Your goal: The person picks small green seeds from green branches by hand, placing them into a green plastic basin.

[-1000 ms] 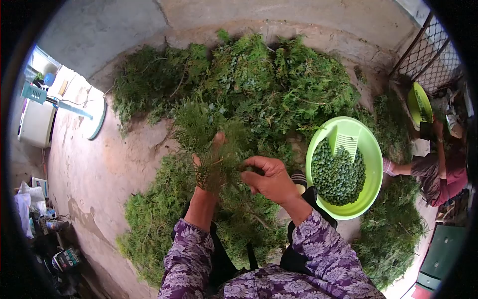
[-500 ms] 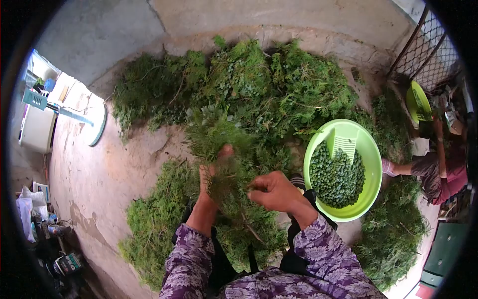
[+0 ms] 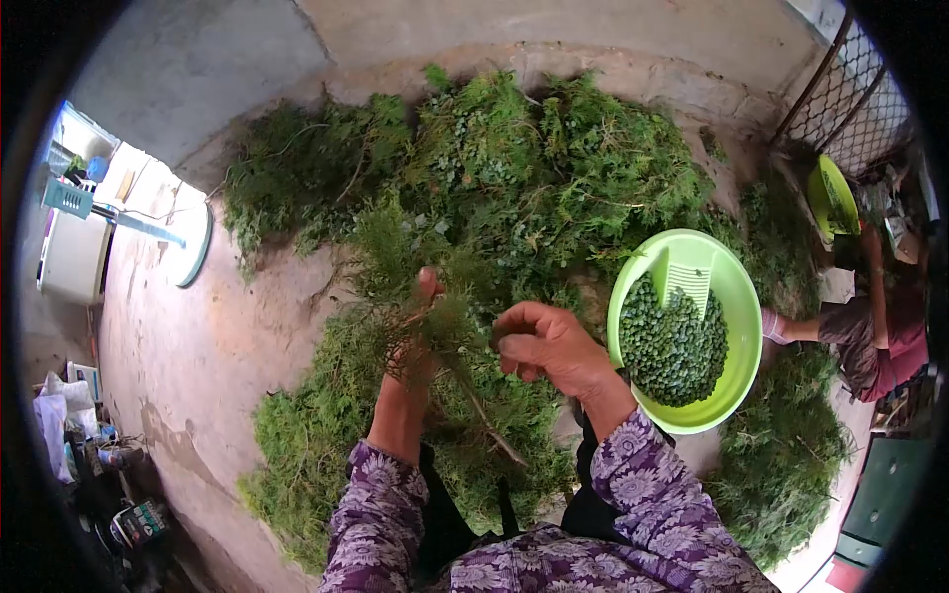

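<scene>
Nearest me, well left of the green basin (image 3: 682, 237), the left hand (image 3: 407, 346) is closed around a leafy sprig (image 3: 400, 252); it holds it upright with the woody stem trailing down toward the lap, which I take to be a way of fanning the foliage out for the other hand. Between that sprig and the basin, the right hand (image 3: 549, 346) has its fingers curled in, their tips pinched on the sprig's foliage; whether anything small sits between them I cannot tell. The basin lies just beside the right forearm, probably kept there for a short reach; it is about half full of small green berries (image 3: 672, 346), with a pale ribbed scoop (image 3: 687, 287) propped on its far wall. Beyond and to the left of the basin a heap of cut branches (image 3: 514, 168) is banked against the wall; to the basin's right, another person's arm (image 3: 840, 336) reaches in, a second basin (image 3: 830, 203) beyond it.
</scene>
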The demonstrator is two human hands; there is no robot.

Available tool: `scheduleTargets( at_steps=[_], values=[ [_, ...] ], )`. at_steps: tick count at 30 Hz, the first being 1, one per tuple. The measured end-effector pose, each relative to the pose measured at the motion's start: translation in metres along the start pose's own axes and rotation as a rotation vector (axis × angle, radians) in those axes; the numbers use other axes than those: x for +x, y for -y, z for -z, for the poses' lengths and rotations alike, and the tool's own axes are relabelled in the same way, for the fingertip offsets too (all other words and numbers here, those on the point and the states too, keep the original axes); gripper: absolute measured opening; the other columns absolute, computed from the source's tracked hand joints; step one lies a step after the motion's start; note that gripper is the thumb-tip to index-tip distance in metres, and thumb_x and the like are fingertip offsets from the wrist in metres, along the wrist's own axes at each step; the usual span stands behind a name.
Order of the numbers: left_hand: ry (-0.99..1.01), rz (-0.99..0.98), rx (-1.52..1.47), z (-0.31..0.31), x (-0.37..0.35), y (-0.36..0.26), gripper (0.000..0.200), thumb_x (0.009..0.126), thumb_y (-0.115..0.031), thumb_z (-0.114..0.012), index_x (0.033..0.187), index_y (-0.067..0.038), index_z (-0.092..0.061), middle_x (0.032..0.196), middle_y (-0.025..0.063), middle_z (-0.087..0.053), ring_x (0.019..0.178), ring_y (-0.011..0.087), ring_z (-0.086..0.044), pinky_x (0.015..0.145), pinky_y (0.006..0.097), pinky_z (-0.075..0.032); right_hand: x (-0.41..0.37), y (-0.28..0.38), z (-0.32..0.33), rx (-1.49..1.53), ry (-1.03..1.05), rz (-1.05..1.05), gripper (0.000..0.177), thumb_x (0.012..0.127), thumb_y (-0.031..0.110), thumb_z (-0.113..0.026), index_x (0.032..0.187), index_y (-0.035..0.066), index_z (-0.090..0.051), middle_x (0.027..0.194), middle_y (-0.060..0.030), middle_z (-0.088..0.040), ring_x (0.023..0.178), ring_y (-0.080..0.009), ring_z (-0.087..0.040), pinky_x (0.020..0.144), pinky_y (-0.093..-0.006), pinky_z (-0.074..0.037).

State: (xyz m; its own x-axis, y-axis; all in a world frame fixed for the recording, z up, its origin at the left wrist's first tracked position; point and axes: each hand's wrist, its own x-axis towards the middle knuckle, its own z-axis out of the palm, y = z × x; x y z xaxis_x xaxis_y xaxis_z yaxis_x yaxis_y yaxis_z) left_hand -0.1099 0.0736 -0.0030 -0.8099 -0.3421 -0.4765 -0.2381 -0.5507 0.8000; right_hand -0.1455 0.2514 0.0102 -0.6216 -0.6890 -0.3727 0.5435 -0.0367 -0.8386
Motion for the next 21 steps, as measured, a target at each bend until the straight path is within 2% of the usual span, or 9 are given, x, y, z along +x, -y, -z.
scheduleTargets(
  at_steps=[2,4,8,10,11,14,16,21],
  values=[
    [-0.053,0.008,0.025,-0.003,0.000,0.001,0.039,0.073,-0.045,-0.063,0.088,-0.011,-0.050,0.066,0.0000,-0.048,0.060,0.0118,-0.047,0.055,0.0281,-0.038,0.001,-0.001,-0.010,-0.024,-0.009,0.012,0.020,0.075,0.012,-0.061,0.092,0.003,-0.054,0.082,-0.0044,-0.058,0.061,-0.0080,-0.055,0.047,-0.0183,-0.041],
    [-0.090,0.000,0.005,-0.003,0.002,0.003,0.041,0.072,-0.048,-0.062,0.085,-0.011,-0.051,0.062,-0.0015,-0.045,0.057,0.0116,-0.046,0.051,0.0266,-0.037,0.002,-0.004,-0.015,-0.156,-0.011,0.155,0.025,0.073,0.012,-0.065,0.094,0.005,-0.054,0.081,-0.0022,-0.057,0.062,-0.0067,-0.053,0.049,-0.0184,-0.041],
    [-0.075,0.033,0.037,0.007,0.005,0.008,0.038,0.072,-0.047,-0.062,0.081,-0.011,-0.051,0.063,-0.0012,-0.045,0.056,0.0108,-0.045,0.048,0.0261,-0.036,0.008,-0.012,-0.019,-0.158,-0.009,0.056,0.027,0.073,0.012,-0.066,0.095,0.005,-0.055,0.082,-0.0020,-0.056,0.064,-0.0056,-0.052,0.051,-0.0195,-0.041],
    [-0.036,-0.020,0.004,0.012,0.008,0.011,0.038,0.073,-0.048,-0.061,0.078,-0.012,-0.050,0.063,-0.0016,-0.045,0.055,0.0099,-0.044,0.047,0.0261,-0.035,0.009,-0.014,-0.022,-0.194,-0.088,0.202,0.026,0.073,0.012,-0.067,0.095,0.004,-0.055,0.081,-0.0001,-0.055,0.067,-0.0048,-0.050,0.056,-0.0206,-0.042],
    [-0.035,-0.022,0.005,0.011,0.008,0.010,0.038,0.073,-0.048,-0.061,0.078,-0.012,-0.050,0.063,-0.0016,-0.045,0.055,0.0099,-0.044,0.047,0.0261,-0.035,0.010,-0.015,-0.023,-0.194,-0.088,0.205,0.026,0.073,0.012,-0.067,0.095,0.004,-0.055,0.081,-0.0001,-0.055,0.067,-0.0048,-0.050,0.056,-0.0206,-0.042],
    [-0.051,-0.033,0.144,0.011,0.008,0.012,0.038,0.073,-0.049,-0.060,0.075,-0.013,-0.049,0.061,-0.0021,-0.043,0.053,0.0086,-0.042,0.045,0.0254,-0.034,0.010,-0.017,-0.025,-0.260,-0.053,0.228,0.024,0.074,0.013,-0.066,0.092,0.003,-0.055,0.077,0.0026,-0.053,0.069,-0.0042,-0.048,0.061,-0.0217,-0.042],
    [-0.082,-0.014,0.099,0.019,0.015,0.021,0.041,0.072,-0.052,-0.059,0.074,-0.012,-0.048,0.061,-0.0024,-0.042,0.051,0.0085,-0.041,0.044,0.0249,-0.033,0.010,-0.017,-0.025,-0.178,0.034,0.091,0.022,0.074,0.013,-0.066,0.090,0.004,-0.055,0.074,0.0044,-0.052,0.070,-0.0048,-0.047,0.065,-0.0218,-0.040],
    [-0.115,-0.012,0.135,-0.005,-0.008,-0.006,0.044,0.072,-0.055,-0.057,0.071,-0.012,-0.048,0.062,-0.0026,-0.041,0.052,0.0083,-0.041,0.045,0.0246,-0.033,0.010,-0.019,-0.023,-0.287,0.079,0.161,0.021,0.076,0.022,-0.064,0.083,0.003,-0.056,0.070,0.0036,-0.050,0.067,-0.0048,-0.045,0.060,-0.0215,-0.038]
  ],
)
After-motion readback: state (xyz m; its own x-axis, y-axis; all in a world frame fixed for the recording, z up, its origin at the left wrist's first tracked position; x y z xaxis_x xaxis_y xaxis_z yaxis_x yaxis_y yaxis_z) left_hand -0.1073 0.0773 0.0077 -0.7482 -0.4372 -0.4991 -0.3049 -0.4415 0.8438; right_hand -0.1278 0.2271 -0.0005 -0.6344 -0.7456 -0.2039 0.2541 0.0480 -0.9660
